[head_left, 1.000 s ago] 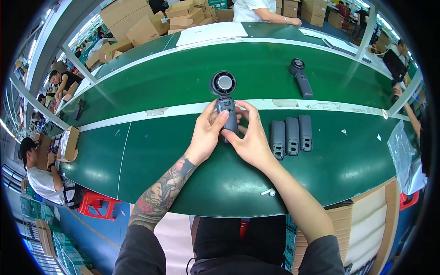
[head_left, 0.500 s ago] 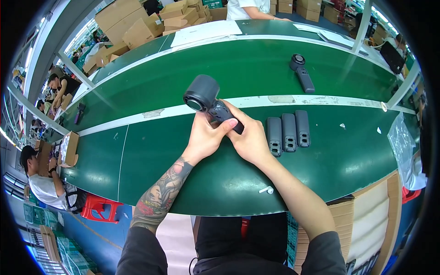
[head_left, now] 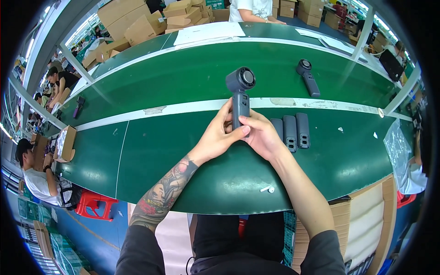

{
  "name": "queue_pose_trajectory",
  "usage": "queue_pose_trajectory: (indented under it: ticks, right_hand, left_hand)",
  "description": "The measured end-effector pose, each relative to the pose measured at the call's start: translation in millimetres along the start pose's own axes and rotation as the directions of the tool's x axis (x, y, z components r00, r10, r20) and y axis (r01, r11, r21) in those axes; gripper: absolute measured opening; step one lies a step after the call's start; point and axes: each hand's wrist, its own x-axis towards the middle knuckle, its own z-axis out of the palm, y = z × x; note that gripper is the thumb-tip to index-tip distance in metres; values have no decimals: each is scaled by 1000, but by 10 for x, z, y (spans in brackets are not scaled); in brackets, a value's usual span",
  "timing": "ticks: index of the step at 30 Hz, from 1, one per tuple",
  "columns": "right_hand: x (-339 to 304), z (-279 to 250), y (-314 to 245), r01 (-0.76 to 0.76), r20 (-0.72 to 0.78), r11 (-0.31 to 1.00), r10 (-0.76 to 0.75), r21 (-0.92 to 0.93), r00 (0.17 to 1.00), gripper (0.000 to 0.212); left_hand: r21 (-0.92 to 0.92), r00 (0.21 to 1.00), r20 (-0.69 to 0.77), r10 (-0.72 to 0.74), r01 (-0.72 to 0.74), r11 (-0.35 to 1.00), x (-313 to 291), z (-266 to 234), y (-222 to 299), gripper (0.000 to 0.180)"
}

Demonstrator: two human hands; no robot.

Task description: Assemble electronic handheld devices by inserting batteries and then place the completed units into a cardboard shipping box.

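A dark grey handheld fan (head_left: 240, 94) stands nearly upright between my hands over the near table, its round head up and its front tilted to the right. My left hand (head_left: 219, 135) wraps the lower handle from the left, thumb across the front. From the right, my right hand (head_left: 263, 135) closes on the same handle, its thumb also on the front. Just right of my right hand lie dark grey handle pieces: a partly covered one (head_left: 277, 124), a middle one (head_left: 289, 133) and a right one (head_left: 302, 130). The latter two show small openings at their near ends.
Another dark grey fan (head_left: 308, 78) lies on the far green strip (head_left: 183, 73), beyond a white rail (head_left: 183, 109). White earbuds (head_left: 270, 189) rest near the table's front edge. A clear plastic bag (head_left: 398, 149) hangs at the right; a person (head_left: 41, 178) sits at the left.
My hands have turned the fan from leaning left with its head tilted down to nearly upright, its head now further right. My right hand now partly covers the leftmost handle piece.
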Motion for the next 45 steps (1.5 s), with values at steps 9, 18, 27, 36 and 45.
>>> queue_pose_trajectory:
  ticks: [9, 18, 27, 36, 45]
  right_hand:
    - [-33, -45, -112, 13, 106, 966, 15, -260, 994, 33]
    - [-3, -7, 171, 388, 292, 49, -573, -921, 765, 45]
    - [-152, 233, 37, 178, 89, 232, -348, -956, 933, 57]
    - [-28, -46, -15, 177, 32, 849, -186, -498, 982, 37]
    - [112, -525, -279, -190, 280, 902, 81, 389, 957, 39]
  left_hand:
    - [421, 1000, -3, -11, 11, 907, -109, 122, 229, 85]
    - [-119, 999, 21, 41, -38, 992, 51, -164, -55, 76]
    - [23, 997, -70, 43, -41, 999, 35, -154, -10, 60]
    - [-42, 991, -126, -51, 46, 998, 81, -238, 101, 35]
    - [1, 986, -102, -135, 135, 991, 82, -480, -186, 40]
